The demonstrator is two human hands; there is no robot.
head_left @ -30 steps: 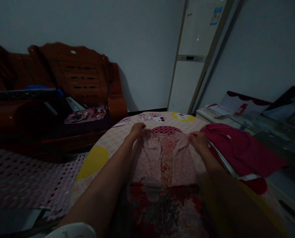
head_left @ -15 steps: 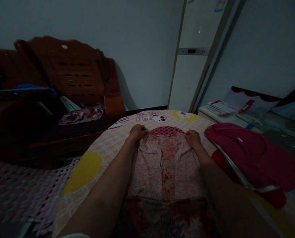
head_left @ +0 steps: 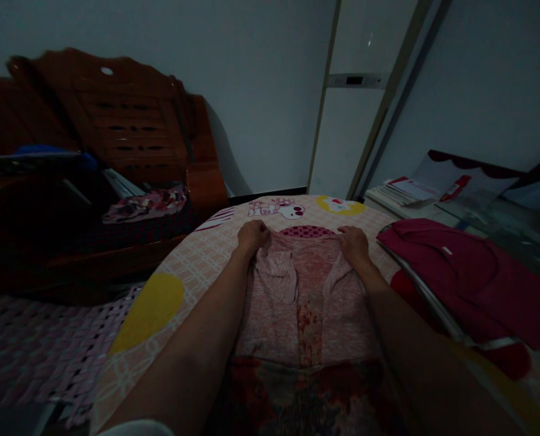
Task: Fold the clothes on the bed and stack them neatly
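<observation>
A pale pink patterned garment (head_left: 306,297) lies flat on a round table covered with a cartoon-print cloth (head_left: 192,266). My left hand (head_left: 252,233) pinches the garment's far left corner, fingers curled on the fabric. At the far right corner my right hand (head_left: 354,243) grips it the same way. Both forearms reach straight out over the garment. Its near part is darker, with red floral print.
A dark red garment (head_left: 456,272) lies on the table's right side. Behind it are stacked papers (head_left: 401,191) and a glass surface. At the left stands a carved wooden bench (head_left: 129,133) holding a floral cloth. A white door or cabinet (head_left: 347,139) stands beyond the table.
Both hands have drawn a little closer together at the garment's far edge. The view has shifted slightly left and down.
</observation>
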